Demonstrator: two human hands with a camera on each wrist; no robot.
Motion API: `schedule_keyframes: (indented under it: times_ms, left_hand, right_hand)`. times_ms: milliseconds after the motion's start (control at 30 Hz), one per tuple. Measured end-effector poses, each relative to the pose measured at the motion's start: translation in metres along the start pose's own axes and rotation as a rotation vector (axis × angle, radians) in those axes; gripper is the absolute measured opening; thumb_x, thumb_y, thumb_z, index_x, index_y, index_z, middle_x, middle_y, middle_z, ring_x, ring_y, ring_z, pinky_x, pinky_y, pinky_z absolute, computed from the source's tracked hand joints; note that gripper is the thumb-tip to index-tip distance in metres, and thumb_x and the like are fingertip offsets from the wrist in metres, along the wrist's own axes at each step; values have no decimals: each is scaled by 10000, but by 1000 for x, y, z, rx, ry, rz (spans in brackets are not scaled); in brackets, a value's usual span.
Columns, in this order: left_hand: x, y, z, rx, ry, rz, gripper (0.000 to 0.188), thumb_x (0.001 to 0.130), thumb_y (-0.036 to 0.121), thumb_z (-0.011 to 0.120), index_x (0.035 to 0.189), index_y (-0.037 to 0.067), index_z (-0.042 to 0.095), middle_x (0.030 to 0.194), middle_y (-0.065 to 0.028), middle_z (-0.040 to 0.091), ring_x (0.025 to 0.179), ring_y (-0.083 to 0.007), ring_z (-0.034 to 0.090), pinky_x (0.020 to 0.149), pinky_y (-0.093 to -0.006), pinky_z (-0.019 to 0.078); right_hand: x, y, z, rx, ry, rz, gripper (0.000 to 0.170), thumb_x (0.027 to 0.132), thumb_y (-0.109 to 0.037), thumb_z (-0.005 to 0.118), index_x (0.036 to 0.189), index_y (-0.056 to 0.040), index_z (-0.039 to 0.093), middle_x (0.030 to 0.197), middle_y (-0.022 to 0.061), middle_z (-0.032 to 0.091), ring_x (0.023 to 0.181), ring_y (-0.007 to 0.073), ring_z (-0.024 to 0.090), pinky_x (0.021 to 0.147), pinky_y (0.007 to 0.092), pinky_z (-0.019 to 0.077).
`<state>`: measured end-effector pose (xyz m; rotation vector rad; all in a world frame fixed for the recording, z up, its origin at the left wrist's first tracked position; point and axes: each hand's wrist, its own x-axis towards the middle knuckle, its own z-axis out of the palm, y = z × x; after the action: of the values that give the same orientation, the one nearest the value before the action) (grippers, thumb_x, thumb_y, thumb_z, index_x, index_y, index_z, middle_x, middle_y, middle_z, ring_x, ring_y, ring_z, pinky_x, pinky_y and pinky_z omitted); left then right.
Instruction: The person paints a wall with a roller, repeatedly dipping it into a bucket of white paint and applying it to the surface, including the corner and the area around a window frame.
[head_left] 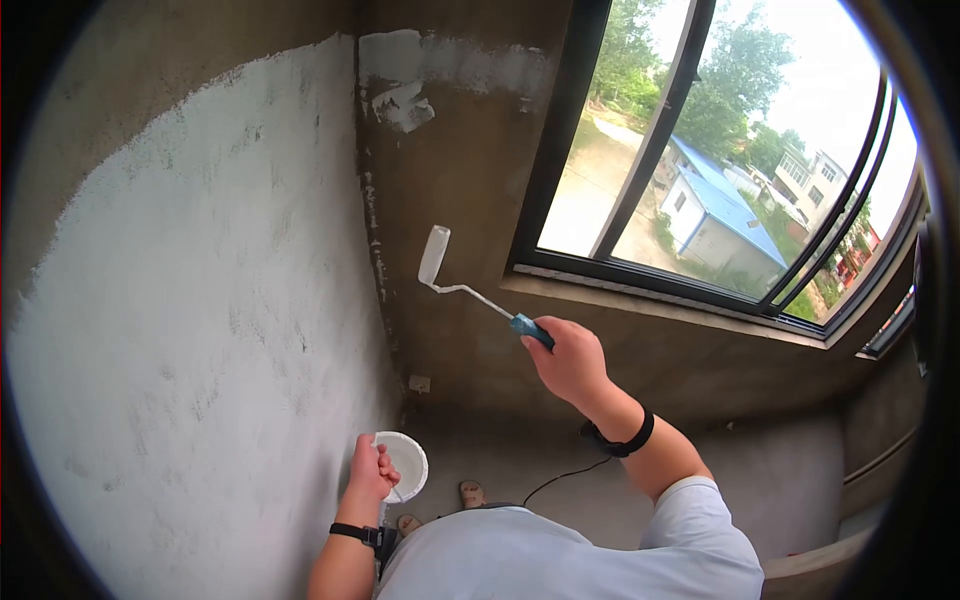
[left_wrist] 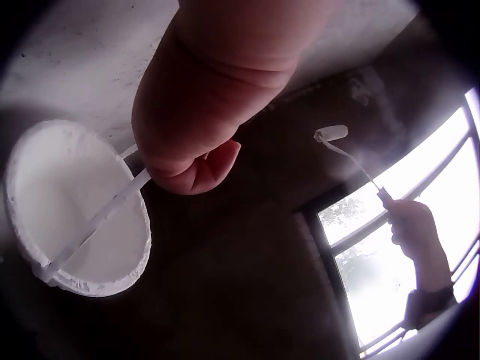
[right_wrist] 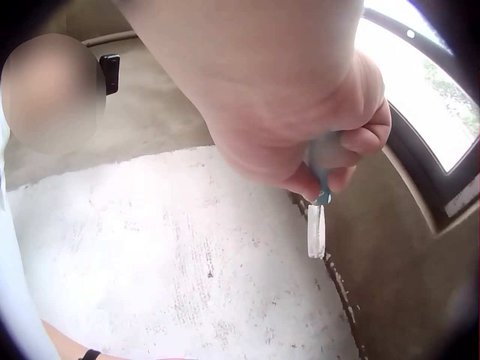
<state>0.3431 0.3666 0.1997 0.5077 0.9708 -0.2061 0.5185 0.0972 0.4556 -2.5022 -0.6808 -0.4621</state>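
Note:
My right hand (head_left: 572, 362) grips the blue-green handle (head_left: 531, 331) of a small paint roller, its fingers curled round it. The white roller head (head_left: 434, 255) is up and to the left of the hand, in front of the brown wall near the corner; whether it touches the wall I cannot tell. My left hand (head_left: 372, 470) holds the handle strip (left_wrist: 97, 225) of a white bucket (head_left: 410, 468) low by the white-coated wall. In the left wrist view the bucket (left_wrist: 45, 150) hangs tilted below the curled fingers. The right wrist view shows the roller head (right_wrist: 316, 232) beyond the right hand (right_wrist: 300, 127).
White coating covers much of the left wall (head_left: 220, 300); the brown wall (head_left: 460, 170) has a white band near its top. A dark-framed window (head_left: 640, 275) is at the right. A wall socket (head_left: 420, 383) sits low near the corner, and a cable (head_left: 560, 475) runs near my feet.

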Motion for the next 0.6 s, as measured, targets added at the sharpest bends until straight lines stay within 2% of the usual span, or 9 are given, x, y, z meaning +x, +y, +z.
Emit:
schedule_keyframes:
  times_ms: [67, 100, 133, 267, 333, 600]
  left_hand:
    - [3, -5, -5, 35, 13, -24, 322, 924, 458, 562, 884, 146, 493, 561, 52, 303, 442, -92, 251, 498, -291, 282]
    - [4, -7, -6, 38, -4, -40, 321, 929, 451, 557, 893, 139, 493, 559, 48, 316, 439, -94, 258, 499, -297, 285]
    - [6, -8, -8, 42, -14, -33, 321, 929, 451, 557, 893, 139, 493, 559, 48, 316, 439, -94, 258, 499, -297, 285]
    - [10, -14, -15, 66, -8, -52, 324, 931, 445, 555, 896, 128, 498, 557, 42, 342, 433, -96, 272, 502, -302, 292]
    - [9, -16, -17, 100, 36, -49, 324, 910, 464, 539, 857, 150, 479, 537, 58, 298, 435, -90, 261, 506, -288, 282]
    - [9, -18, -24, 90, 48, -31, 313, 936, 433, 552, 882, 129, 498, 558, 48, 319, 433, -101, 254, 505, -316, 303]
  right_hand:
    - [30, -5, -27, -16, 2, 27, 225, 878, -210, 750, 1032, -48, 725, 852, 144, 715, 767, 325, 681, 699, 391, 536]
    - [43, -5, -37, 39, 47, 11, 223, 888, -205, 749, 1038, -40, 729, 809, 144, 703, 707, 282, 662, 674, 357, 520]
    - [55, -10, -52, 53, 44, 62, 208, 890, -234, 725, 996, -56, 730, 844, 168, 714, 812, 378, 682, 735, 441, 532]
    - [91, -17, -100, -79, 178, 1, 214, 897, -236, 722, 1004, -51, 736, 822, 180, 709, 794, 377, 681, 722, 442, 527]
    - [103, -21, -125, -81, 185, 38, 224, 901, -245, 728, 1022, -56, 740, 822, 175, 710, 778, 368, 680, 724, 437, 527]
    - [121, -13, -184, -261, 255, 24, 246, 899, -253, 726, 1040, -52, 747, 828, 163, 727, 795, 344, 704, 731, 419, 531]
